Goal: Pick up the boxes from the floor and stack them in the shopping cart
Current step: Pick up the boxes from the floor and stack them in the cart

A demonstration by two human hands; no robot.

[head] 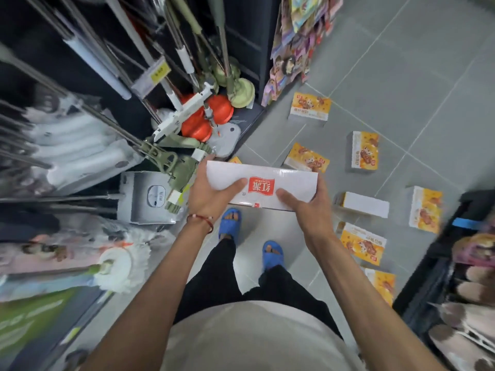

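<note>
Close in at centre frame, the white carton (284,180) with the red logo is off the floor and carried level above the blue sandals (272,254). The left grip (211,195) has its thumb on the top panel and fingers curled round the far left end. The right grip (308,210) mirrors it at the right end, so both are clamped on that carton.

It looks like stiff, glossy card and light enough to hold out flat. The film could be slick, so end-to-end with fingers underneath seems the safe hold. It is sealed and its contents are unseen.

At the lower right edge a dark rack (428,274) holds what look like fuzzy slippers. I cannot tell whether any of this is the shopping cart.

Now out across the grey tile floor (401,76). An orange box (381,283) lies nearest, with another (363,243) just beyond it. Then come one lying white side up (364,204) and one further right (426,208). Further on there are two more (306,158) (364,151), and the farthest (310,105) sits by the shelf corner. An orange sliver (235,159) peeks out behind the carried carton.
</note>
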